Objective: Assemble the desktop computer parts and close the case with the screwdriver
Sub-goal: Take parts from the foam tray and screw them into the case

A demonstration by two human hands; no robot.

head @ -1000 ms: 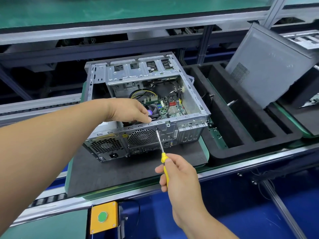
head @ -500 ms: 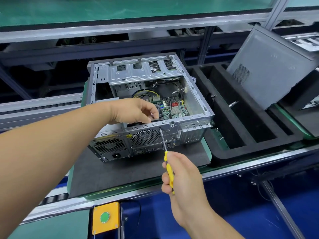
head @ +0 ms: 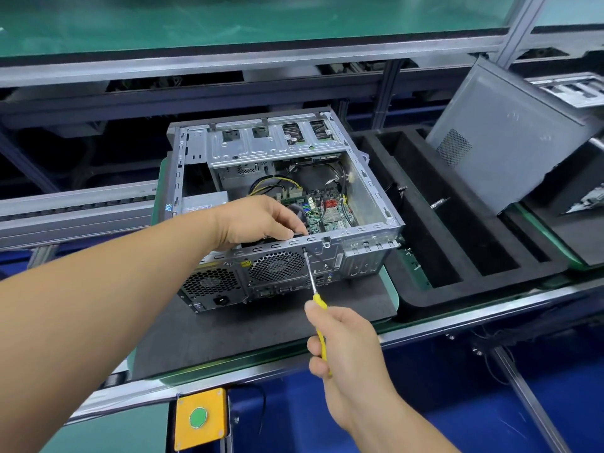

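An open computer case (head: pixel 281 204) lies on its side on a dark mat (head: pixel 228 325) on the tabletop, its rear panel with two round fan grilles facing the person and its open side up, showing the green motherboard (head: pixel 323 214) and a bundle of yellow and black cables (head: pixel 277 186). The right hand (head: pixel 346 341) wraps its grip around the yellow handle of a screwdriver (head: pixel 314 295), whose thin metal shaft slants up to the left so that the tip meets the rear panel just under the top edge, beside the upper right of the larger fan grille. The left hand (head: pixel 261 222) reaches over the rear edge into the case, fingers curled down onto something inside; whether its grip holds a part cannot be told. Right of the case sits a black foam tray (head: pixel 434 256) with long compartments, and a grey side panel (head: pixel 510 138) leans tilted at its far end. A yellow box with a green button (head: pixel 199 418) is mounted on the near edge.
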